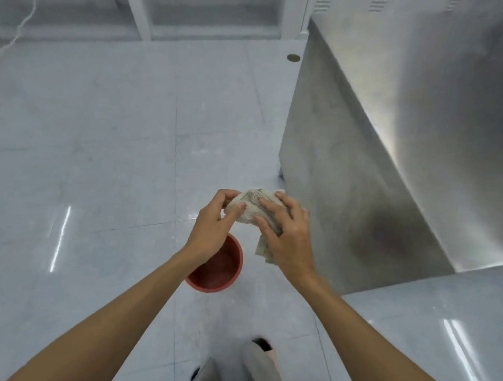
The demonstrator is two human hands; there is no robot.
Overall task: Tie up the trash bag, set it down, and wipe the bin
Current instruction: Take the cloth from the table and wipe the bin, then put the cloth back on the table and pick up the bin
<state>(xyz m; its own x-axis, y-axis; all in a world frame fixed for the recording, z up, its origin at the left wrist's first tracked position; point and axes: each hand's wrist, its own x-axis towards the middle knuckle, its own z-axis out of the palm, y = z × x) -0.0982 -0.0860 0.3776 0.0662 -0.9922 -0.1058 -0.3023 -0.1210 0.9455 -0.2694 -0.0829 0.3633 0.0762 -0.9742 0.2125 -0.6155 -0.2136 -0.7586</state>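
Head view: left hand (214,224) and right hand (287,235) bunch a crumpled grey-white cloth (252,207) above the round red plastic bin (219,267), seemingly readying a wiping pad.

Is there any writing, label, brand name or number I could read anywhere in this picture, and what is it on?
None can be read.
The cloth held in both hands carries dark marks, too blurred to tell as letters.
The red bin, the steel cabinet and the floor tiles show no print.
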